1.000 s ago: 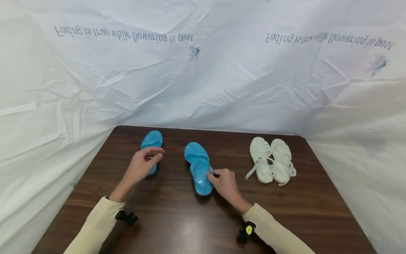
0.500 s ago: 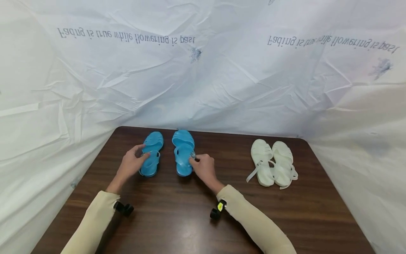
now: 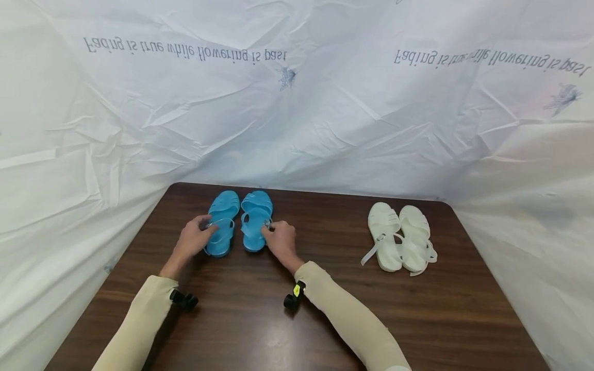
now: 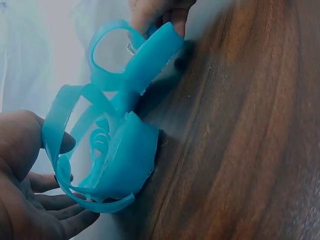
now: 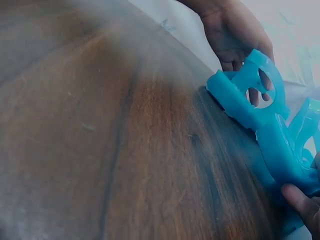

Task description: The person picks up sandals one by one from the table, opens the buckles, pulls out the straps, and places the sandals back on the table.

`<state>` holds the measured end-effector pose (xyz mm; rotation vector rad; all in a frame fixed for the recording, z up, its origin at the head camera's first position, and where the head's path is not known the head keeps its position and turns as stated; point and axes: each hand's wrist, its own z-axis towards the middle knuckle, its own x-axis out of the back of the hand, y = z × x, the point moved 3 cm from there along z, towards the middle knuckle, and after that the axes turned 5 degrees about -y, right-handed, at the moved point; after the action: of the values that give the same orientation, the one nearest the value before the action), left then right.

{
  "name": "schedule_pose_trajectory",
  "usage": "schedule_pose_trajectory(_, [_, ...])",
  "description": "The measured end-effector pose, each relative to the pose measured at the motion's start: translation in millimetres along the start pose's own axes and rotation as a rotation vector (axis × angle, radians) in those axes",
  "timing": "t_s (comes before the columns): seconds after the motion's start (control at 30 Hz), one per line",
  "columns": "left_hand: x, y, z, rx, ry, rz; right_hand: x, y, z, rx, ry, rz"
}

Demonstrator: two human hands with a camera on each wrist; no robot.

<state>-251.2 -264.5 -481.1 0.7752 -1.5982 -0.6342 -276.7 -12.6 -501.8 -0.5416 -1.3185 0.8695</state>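
Observation:
Two blue jelly sandals lie side by side near the table's back left, toes pointing away. My right hand pinches the buckle side of the right blue sandal; in the right wrist view its thumb presses the heel edge. At the outer side of the left blue sandal is my left hand. Its thumb and fingers stand apart around the strap in the left wrist view, the lower fingers stretched out loosely under it. The two heels sit close together.
A pair of white sandals stands at the back right, with loose straps beside them. Dark wood-grain table spreads in front. White printed sheeting hangs behind the table's back edge and along both sides.
My right hand has brought the right blue sandal left and back, up beside the other one. My left hand has shifted slightly left, from above the left sandal to its outer side.

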Motion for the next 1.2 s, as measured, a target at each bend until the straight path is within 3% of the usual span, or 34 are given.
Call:
schedule_pose_trajectory(0.37, [-0.9,3.1,-1.3,0.085,0.035,0.043,-0.4,-5.0,-0.4,0.029,-0.006,-0.065])
schedule_pose_trajectory(0.7, [2.6,0.4,-6.3,0.077,0.031,0.042,11.4,-10.3,-8.0,0.045,-0.036,-0.056])
schedule_pose_trajectory(0.9, [6.8,-4.2,-11.1,0.103,0.028,-0.009,17.8,-9.8,-12.0,0.023,-0.066,-0.067])
schedule_pose_trajectory(1.03, [9.4,-2.0,-13.2,0.099,0.069,-0.05,24.5,-7.3,-13.9,0.039,-0.061,-0.071])
schedule_pose_trajectory(1.2, [15.7,8.7,-15.2,0.04,0.148,-0.086,35.7,-5.2,-15.8,0.064,-0.057,-0.048])
